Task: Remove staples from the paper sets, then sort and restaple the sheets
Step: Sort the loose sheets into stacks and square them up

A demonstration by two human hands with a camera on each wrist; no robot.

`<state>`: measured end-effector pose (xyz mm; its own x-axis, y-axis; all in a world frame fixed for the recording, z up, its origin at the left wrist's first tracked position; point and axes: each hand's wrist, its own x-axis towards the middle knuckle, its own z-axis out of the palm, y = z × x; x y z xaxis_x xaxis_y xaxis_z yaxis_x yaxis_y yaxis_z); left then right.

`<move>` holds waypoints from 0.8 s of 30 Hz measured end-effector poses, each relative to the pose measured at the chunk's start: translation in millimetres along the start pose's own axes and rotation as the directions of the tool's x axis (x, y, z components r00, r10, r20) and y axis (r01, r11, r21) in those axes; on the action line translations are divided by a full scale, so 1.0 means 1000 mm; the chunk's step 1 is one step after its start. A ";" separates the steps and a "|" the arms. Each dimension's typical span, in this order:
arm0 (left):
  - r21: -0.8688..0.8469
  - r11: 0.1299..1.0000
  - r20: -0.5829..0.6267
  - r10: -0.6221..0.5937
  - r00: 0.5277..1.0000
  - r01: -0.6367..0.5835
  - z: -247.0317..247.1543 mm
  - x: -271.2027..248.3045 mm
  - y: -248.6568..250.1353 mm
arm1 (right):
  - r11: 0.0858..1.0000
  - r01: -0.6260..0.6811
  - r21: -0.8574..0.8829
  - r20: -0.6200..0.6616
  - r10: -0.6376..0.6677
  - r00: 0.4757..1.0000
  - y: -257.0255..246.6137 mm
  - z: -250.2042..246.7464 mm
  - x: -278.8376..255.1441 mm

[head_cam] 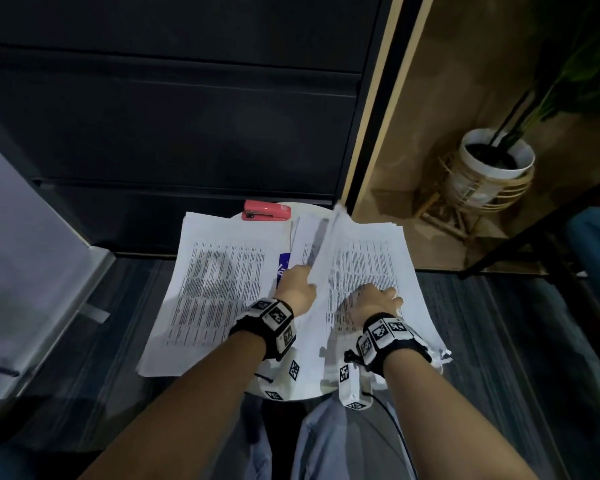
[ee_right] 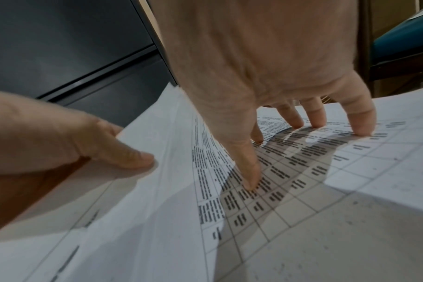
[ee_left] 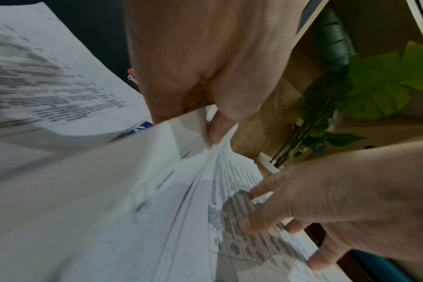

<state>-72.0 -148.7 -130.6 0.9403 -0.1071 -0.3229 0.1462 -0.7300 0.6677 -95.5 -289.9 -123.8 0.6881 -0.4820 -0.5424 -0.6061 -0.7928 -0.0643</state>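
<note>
Two piles of printed sheets lie on a small round white table (head_cam: 303, 396). The left pile (head_cam: 215, 282) lies flat and untouched. My left hand (head_cam: 300, 278) pinches the left edge of a sheet (head_cam: 326, 244) lifted off the right pile (head_cam: 371, 258), with its thumb (ee_right: 123, 152) on top of the sheet. My right hand (head_cam: 378, 297) presses spread fingertips (ee_right: 251, 183) down on the right pile's table-printed page (ee_right: 302, 190). A red stapler (head_cam: 266, 211) sits at the table's far edge. No staple is visible.
A blue card (head_cam: 284, 266) peeks out between the piles. A dark cabinet (head_cam: 170, 116) stands right behind the table. A potted plant (head_cam: 492, 164) in a wicker stand is at the right rear, and a blue seat (head_cam: 593, 237) at far right.
</note>
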 end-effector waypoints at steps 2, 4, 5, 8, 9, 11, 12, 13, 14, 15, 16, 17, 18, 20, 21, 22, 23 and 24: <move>0.036 0.999 0.054 0.009 0.999 -0.011 0.006 0.000 0.005 | 1.000 0.000 -0.013 0.005 0.000 1.000 -0.001 0.000 0.000; 0.142 0.989 0.050 -0.042 0.998 0.035 0.011 0.001 0.007 | 1.000 0.001 -0.025 0.009 -0.001 1.000 -0.001 0.000 0.001; 0.201 0.976 0.030 -0.094 0.995 0.086 0.012 0.002 0.008 | 1.000 0.001 -0.026 0.011 -0.001 1.000 -0.001 -0.001 0.000; 0.208 0.958 0.024 -0.207 0.978 0.198 0.012 0.005 0.008 | 1.000 0.000 -0.029 0.014 0.000 1.000 -0.001 0.000 0.001; 0.193 0.961 0.031 -0.209 0.977 0.200 0.013 0.007 0.006 | 1.000 -0.001 -0.027 0.016 0.001 1.000 -0.001 -0.001 0.001; 0.169 0.965 0.018 -0.206 0.978 0.200 0.013 0.009 0.005 | 1.000 0.000 -0.022 0.018 0.001 1.000 -0.001 -0.001 0.001; 0.166 0.963 0.009 -0.217 0.976 0.213 0.012 0.009 0.006 | 1.000 0.000 -0.017 0.017 0.000 1.000 -0.001 -0.001 0.001; 0.170 0.956 -0.003 -0.242 0.970 0.239 0.012 0.010 0.005 | 1.000 0.002 -0.014 0.014 -0.002 1.000 -0.001 -0.001 0.001; 0.192 0.943 -0.011 -0.275 0.961 0.272 0.010 0.010 0.005 | 1.000 0.005 -0.011 0.010 -0.005 1.000 -0.001 -0.001 0.001; 0.213 0.931 -0.016 -0.299 0.954 0.296 0.008 0.011 0.004 | 1.000 0.005 -0.010 0.007 -0.005 1.000 0.000 0.000 0.001; 0.230 0.925 -0.014 -0.308 0.951 0.303 0.006 0.012 0.004 | 1.000 0.004 -0.010 0.004 -0.003 1.000 0.000 0.000 0.001; 0.243 0.923 -0.008 -0.307 0.952 0.299 0.004 0.013 0.005 | 1.000 0.002 -0.013 0.002 -0.002 1.000 0.000 0.000 0.001; 0.256 0.920 -0.010 -0.305 0.952 0.297 0.003 0.013 0.006 | 1.000 0.002 -0.016 -0.001 -0.002 1.000 0.000 -0.001 0.001; 0.283 0.919 -0.041 -0.274 0.961 0.274 0.003 0.011 0.011 | 1.000 0.004 -0.017 -0.003 -0.004 1.000 0.000 0.000 0.002; 0.297 0.923 -0.068 -0.237 0.969 0.246 0.003 0.010 0.014 | 1.000 0.004 -0.016 -0.003 -0.004 1.000 -0.001 -0.001 0.002; 0.299 0.933 -0.092 -0.181 0.979 0.200 0.004 0.008 0.017 | 1.000 0.004 -0.016 -0.003 -0.004 1.000 -0.001 -0.001 0.001; 0.276 0.951 -0.115 -0.107 0.987 0.136 0.006 0.007 0.020 | 1.000 0.004 -0.018 -0.003 -0.004 1.000 -0.002 -0.001 0.001; 0.235 0.970 -0.131 -0.038 0.991 0.068 0.009 0.005 0.023 | 1.000 0.004 -0.019 0.000 -0.004 1.000 -0.002 -0.002 0.000</move>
<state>-67.0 -172.3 -123.0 0.9662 0.0101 -0.2574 0.1336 -0.8739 0.4674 -93.2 -289.5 -122.1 0.6903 -0.4789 -0.5423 -0.5960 -0.8014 -0.0509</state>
